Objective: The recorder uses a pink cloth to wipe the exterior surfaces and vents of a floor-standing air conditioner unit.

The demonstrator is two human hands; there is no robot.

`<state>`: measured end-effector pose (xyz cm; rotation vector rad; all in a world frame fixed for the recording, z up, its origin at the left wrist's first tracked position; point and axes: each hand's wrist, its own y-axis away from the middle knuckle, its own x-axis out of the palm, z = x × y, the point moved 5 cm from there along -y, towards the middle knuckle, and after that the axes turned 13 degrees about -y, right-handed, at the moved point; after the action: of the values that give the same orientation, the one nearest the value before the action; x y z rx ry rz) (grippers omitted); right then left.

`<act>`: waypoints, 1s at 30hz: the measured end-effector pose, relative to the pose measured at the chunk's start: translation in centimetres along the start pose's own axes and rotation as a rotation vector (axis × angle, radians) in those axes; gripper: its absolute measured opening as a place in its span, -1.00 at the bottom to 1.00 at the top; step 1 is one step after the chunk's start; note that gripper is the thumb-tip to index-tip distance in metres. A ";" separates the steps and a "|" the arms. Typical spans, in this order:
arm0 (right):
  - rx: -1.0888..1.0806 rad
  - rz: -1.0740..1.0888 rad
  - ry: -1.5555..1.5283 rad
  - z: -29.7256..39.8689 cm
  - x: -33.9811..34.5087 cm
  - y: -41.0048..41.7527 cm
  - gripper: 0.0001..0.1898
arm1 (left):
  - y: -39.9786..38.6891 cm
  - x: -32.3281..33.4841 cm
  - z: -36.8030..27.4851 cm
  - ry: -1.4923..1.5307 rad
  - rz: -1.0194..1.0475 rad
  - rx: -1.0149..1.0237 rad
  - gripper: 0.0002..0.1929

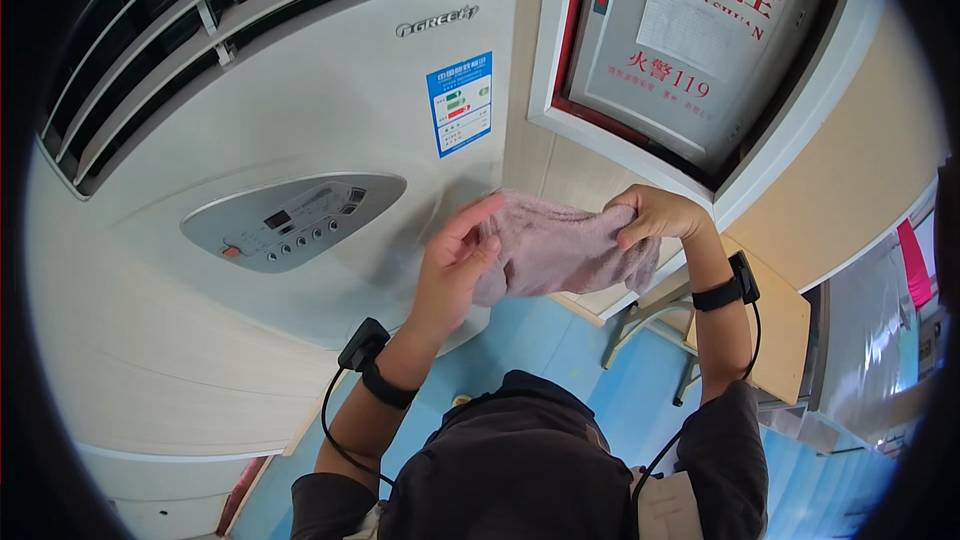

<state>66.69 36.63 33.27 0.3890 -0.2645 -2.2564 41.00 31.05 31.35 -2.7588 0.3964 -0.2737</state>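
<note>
A pinkish, folded plush cloth [562, 244] is stretched between my two hands in front of my body. At its left edge, my left hand [461, 251] pinches it between thumb and fingers. My right hand [656, 217] grips the upper right part, with the thumb in front and some fingers hidden by the cloth. Just left of the cloth stands a white Gree floor-standing air conditioner [300, 120], with an oval grey control panel [300, 221] and louvres [247, 7] above it. Black straps with small devices and cables are worn on both forearms.
A grey fire hydrant cabinet door [615, 37] sits in a white-framed wall recess at the upper right. Below it, a wooden desk [780, 337] with metal legs [626, 334] stands near my right forearm. Blue flooring [555, 337] shows beneath the cloth. A blue-edged label [461, 105] is on the air conditioner.
</note>
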 end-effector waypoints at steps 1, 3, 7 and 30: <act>-0.004 0.006 0.002 -0.1 0.0 -0.4 -0.55 | -0.3 -0.1 0.0 -0.005 -0.005 0.003 -0.56; -0.276 -0.048 -0.214 1.0 0.1 -0.9 -0.55 | -1.0 -0.3 0.3 0.090 -0.019 -0.079 -0.55; -0.661 -0.163 -0.953 -2.1 -2.0 -3.5 -0.38 | -2.6 0.2 0.1 -0.250 -0.072 0.042 -0.57; -1.040 -0.072 -0.692 3.3 -1.7 -25.4 -0.41 | -0.5 1.4 -2.1 -1.664 -0.966 0.467 -0.62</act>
<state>48.93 54.59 28.73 -0.9345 0.5827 -2.1853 41.99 30.47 33.65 -1.6209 -1.1894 1.3841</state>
